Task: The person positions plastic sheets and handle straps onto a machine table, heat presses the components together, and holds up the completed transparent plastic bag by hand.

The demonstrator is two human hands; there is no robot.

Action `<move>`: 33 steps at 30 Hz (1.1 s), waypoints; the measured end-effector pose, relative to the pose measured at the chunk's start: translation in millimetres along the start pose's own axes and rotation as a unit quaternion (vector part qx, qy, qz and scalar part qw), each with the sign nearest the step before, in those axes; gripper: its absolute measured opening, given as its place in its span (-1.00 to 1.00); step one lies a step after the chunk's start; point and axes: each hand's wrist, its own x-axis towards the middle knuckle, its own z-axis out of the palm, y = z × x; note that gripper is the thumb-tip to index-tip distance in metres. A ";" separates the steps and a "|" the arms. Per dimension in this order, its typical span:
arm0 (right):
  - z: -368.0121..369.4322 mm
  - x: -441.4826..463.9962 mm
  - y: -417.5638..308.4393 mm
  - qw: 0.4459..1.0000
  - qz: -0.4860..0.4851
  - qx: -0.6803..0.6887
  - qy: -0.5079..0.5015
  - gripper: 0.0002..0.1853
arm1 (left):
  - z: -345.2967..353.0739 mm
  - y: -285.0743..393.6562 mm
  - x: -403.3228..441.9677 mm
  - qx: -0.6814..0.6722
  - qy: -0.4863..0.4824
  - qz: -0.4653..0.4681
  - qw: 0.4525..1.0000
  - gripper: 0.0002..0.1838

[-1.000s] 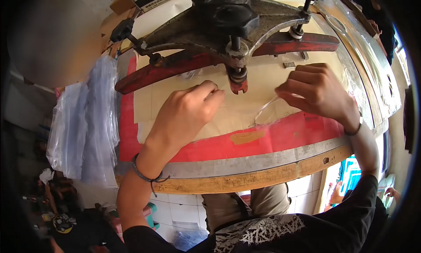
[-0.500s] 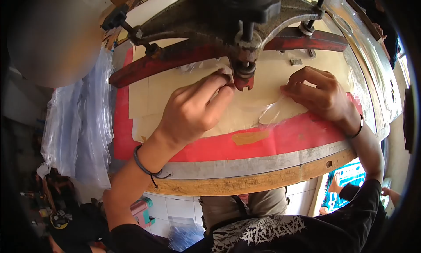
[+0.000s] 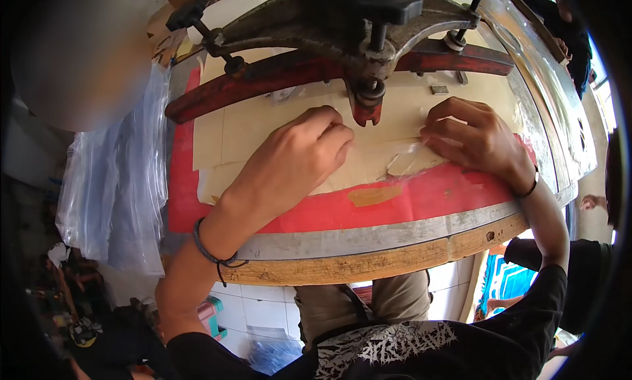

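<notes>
Over the tan sheet (image 3: 243, 133) on the worktable, my left hand (image 3: 299, 156) is closed with its fingers curled together. Its fingertips point away from me, and whatever they hold is hidden. My right hand (image 3: 471, 136) is closed too, pinching at the edge of a clear plastic film (image 3: 403, 161) that shows mainly by its glare. Between and just beyond the hands hangs the notched red tip (image 3: 367, 110) of a heavy press head, above the sheet. A red sheet (image 3: 421, 199) lies under the tan one along the near side.
A curved red bar (image 3: 263, 83) with black knobs spans the table. Small metal blocks (image 3: 439, 89) lie beyond my right hand. Clear plastic sleeves (image 3: 118, 189) hang at the left, and the wooden table edge (image 3: 342, 271) runs before me. Other people are at the sides.
My left hand has turned, its back now facing up more, and drawn slightly away from the red tip. The film's bright streak between the hands has faded. My right hand stays nearly in place.
</notes>
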 end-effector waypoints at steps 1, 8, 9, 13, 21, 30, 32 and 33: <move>0.0 0.1 0.7 1.000 -0.002 -0.005 -0.001 -0.83 | -0.7 0.3 -0.3 0.002 -0.006 -0.005 1.000 -0.87; -4.5 1.8 -0.8 1.000 -0.015 0.005 0.002 -0.75 | -5.7 -9.5 -2.4 0.045 -0.005 0.035 0.998 -0.85; -5.0 2.6 -1.5 1.000 -0.014 0.003 0.009 -0.74 | -6.0 -10.2 -2.5 0.055 0.007 0.051 0.997 -0.85; -7.1 2.6 -3.1 1.000 -0.011 -0.006 0.021 -0.74 | -1.8 -6.5 2.5 0.104 0.098 0.123 0.982 -0.86; -2.0 1.6 3.8 0.998 0.001 -0.044 0.049 -0.79 | 7.8 -21.5 3.0 0.124 0.054 0.083 0.987 -0.85; 5.6 -0.7 5.4 0.996 0.032 -0.061 0.065 -0.81 | 9.6 -27.3 3.4 0.056 0.065 0.043 0.995 -0.81; 6.6 -1.4 4.4 0.995 0.037 -0.062 0.066 -0.81 | 9.8 -26.7 3.3 0.043 0.064 0.039 0.996 -0.81; 7.0 -2.1 4.4 0.995 0.039 -0.067 0.066 -0.81 | 10.0 -26.4 3.3 0.036 0.063 0.038 0.997 -0.81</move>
